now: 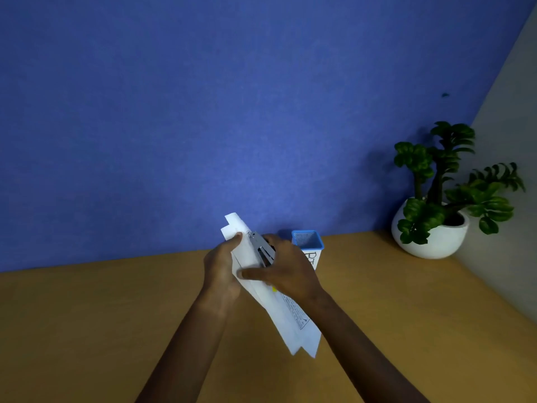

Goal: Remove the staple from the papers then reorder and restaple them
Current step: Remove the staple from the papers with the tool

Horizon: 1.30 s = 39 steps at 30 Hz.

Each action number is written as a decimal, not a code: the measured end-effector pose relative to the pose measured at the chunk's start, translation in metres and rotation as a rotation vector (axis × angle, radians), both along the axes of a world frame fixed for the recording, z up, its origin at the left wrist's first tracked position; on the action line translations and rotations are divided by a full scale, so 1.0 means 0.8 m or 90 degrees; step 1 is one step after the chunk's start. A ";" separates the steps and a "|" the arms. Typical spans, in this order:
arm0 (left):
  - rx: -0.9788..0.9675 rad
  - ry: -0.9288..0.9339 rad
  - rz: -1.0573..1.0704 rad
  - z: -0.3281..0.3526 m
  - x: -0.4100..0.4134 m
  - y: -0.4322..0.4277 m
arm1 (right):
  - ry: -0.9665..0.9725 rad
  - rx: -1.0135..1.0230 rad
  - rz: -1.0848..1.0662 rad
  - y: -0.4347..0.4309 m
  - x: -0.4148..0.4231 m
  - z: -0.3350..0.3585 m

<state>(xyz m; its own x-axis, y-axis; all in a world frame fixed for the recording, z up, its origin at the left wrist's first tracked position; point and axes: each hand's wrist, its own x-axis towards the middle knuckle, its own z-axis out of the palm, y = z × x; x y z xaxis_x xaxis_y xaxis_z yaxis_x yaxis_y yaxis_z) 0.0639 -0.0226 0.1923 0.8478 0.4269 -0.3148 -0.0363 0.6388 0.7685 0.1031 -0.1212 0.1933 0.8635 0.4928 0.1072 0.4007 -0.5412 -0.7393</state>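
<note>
A sheaf of white printed papers (293, 321) is held tilted above the brown wooden desk (87, 315), pinched near its upper edge between the thumb and curled fingers of the left hand (222, 266). A small grey metal stapler (263, 248) is gripped in the curled fingers of the right hand (287, 271) at the sheaf's top corner, with the thumb stretched across the sheets. Whether its mouth bites the paper cannot be told. A blue mesh pen holder (308, 241) stands just behind that hand.

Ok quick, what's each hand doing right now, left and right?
Left hand: holds the papers near their top corner.
Right hand: grips the stapler, set against the papers.
</note>
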 end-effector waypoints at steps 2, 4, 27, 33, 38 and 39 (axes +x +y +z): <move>-0.005 0.007 -0.063 -0.001 -0.002 0.003 | -0.022 -0.041 0.012 -0.003 0.003 0.000; 0.044 0.015 -0.075 -0.001 0.000 0.009 | -0.063 -0.072 0.030 -0.006 0.004 -0.001; 0.477 -0.024 0.059 -0.007 0.009 0.006 | 0.511 0.145 0.078 -0.027 0.035 0.026; 0.503 -0.038 0.056 -0.012 0.010 0.009 | 0.575 0.216 0.089 -0.031 0.041 0.026; 0.538 -0.048 0.055 -0.014 0.010 0.010 | 0.600 0.238 0.106 -0.030 0.042 0.029; 0.550 -0.049 0.055 -0.014 0.010 0.010 | 0.604 0.243 0.109 -0.030 0.043 0.029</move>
<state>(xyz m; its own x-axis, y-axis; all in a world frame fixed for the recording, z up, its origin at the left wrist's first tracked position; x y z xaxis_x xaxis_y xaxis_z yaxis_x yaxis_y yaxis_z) 0.0720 -0.0144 0.1809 0.8072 0.5534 0.2055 -0.1293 -0.1739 0.9762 0.1375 -0.1450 0.2164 0.5961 0.6925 -0.4063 -0.3871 -0.1955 -0.9011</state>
